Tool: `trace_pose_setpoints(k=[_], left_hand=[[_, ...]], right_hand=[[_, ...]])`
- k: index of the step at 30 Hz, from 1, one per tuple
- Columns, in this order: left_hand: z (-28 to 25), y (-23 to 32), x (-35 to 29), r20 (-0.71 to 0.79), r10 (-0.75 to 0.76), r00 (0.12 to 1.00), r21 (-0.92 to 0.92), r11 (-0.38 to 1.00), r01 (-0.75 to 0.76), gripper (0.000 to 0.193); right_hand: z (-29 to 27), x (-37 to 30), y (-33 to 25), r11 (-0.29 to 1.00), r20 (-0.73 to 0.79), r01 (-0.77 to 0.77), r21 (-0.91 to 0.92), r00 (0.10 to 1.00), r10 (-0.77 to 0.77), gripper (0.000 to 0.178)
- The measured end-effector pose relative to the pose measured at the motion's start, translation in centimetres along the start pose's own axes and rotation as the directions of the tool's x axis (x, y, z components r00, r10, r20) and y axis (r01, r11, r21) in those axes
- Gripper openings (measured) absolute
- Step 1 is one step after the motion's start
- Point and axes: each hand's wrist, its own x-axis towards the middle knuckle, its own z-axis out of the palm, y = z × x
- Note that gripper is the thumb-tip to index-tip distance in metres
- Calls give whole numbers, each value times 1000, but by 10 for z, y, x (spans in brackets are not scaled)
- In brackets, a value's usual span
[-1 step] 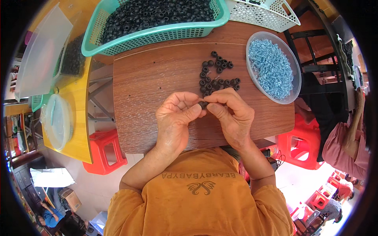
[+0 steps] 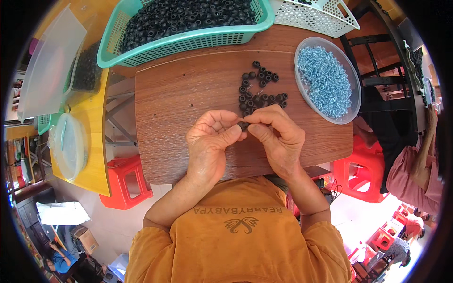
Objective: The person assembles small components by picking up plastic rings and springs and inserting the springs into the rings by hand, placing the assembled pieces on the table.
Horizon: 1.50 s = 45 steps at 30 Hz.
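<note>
Over the near middle of the brown table (image 2: 179, 118), my left hand (image 2: 210, 141) and my right hand (image 2: 279, 139) meet. A small black round piece (image 2: 243, 125) is pinched between the thumbs and fingers of both. It looks like the hollow black caps (image 2: 262, 98) that lie in a loose cluster just beyond my fingertips. My fingers partly cover the held piece, so I cannot tell what its far side looks like. To the right of the cluster stands a clear round bowl (image 2: 357, 101) of small light-blue see-through rings (image 2: 325, 80).
A green basket (image 2: 188, 42) full of black caps stands at the far edge, with a white perforated basket (image 2: 316, 19) beside it. On the left, a yellow table (image 2: 92, 141) holds a lidded tub (image 2: 70, 146). Red stools (image 2: 123, 181) stand below. Another person's arm (image 2: 423, 146) shows at right.
</note>
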Motion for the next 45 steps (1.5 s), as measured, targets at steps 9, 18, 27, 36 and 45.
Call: trace_pose_setpoints(k=[9,18,27,36,45], left_hand=[[1,-1,0,15,34,999,118,992,-35,18],[-3,5,8,26,-162,986,52,986,161,17],[3,5,10,-16,-167,986,56,984,168,18],[2,-3,15,-86,-162,983,4,987,163,23],[-4,-6,13,-35,-157,987,-72,985,155,22]], right_hand=[[-4,2,2,999,58,-44,-17,997,45,19],[-14,15,-1,994,146,70,-88,988,-56,22],[-13,13,8,993,84,78,-92,994,-71,24],[-1,6,12,864,37,357,-355,929,-368,34],[7,1,23,815,-40,440,-376,871,-489,37]])
